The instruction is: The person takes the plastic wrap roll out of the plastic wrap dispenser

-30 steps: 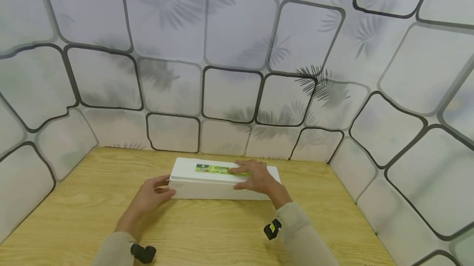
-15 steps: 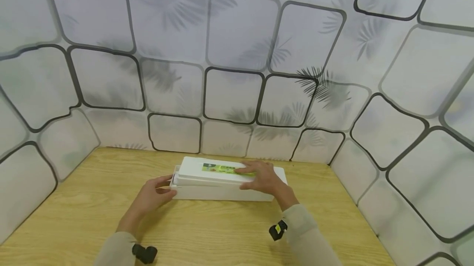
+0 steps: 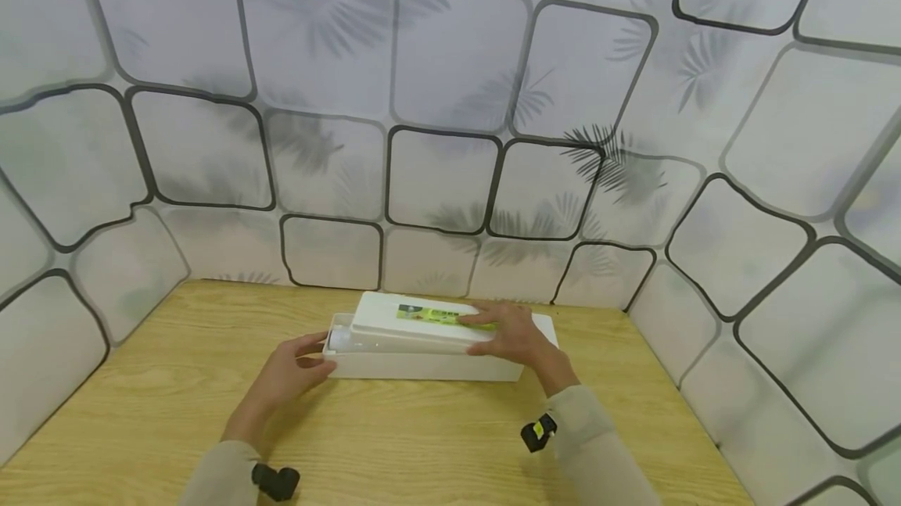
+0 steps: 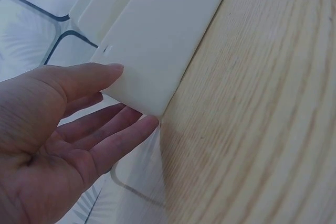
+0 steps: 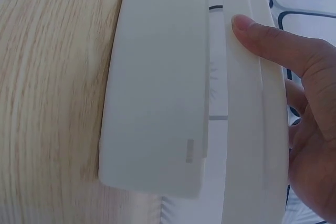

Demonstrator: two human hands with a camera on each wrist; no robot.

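Observation:
A long white box lies on the wooden table. Its white lid, with a green and yellow label, sits shifted to the right and raised off the box. My right hand grips the lid, thumb on the near side and fingers over the top. In the right wrist view a gap shows between the lid and the box. My left hand holds the box's left end, thumb on the front face. Something whitish and shiny shows inside the uncovered left end.
The wooden table reaches back to a patterned fabric wall, which also encloses the left and right sides. The box lies near the back of the table. A small black camera sits on each wrist.
My right hand has slid the lid to the right and up, uncovering the box's left end and the shiny thing inside. The left hand and the box have stayed in place.

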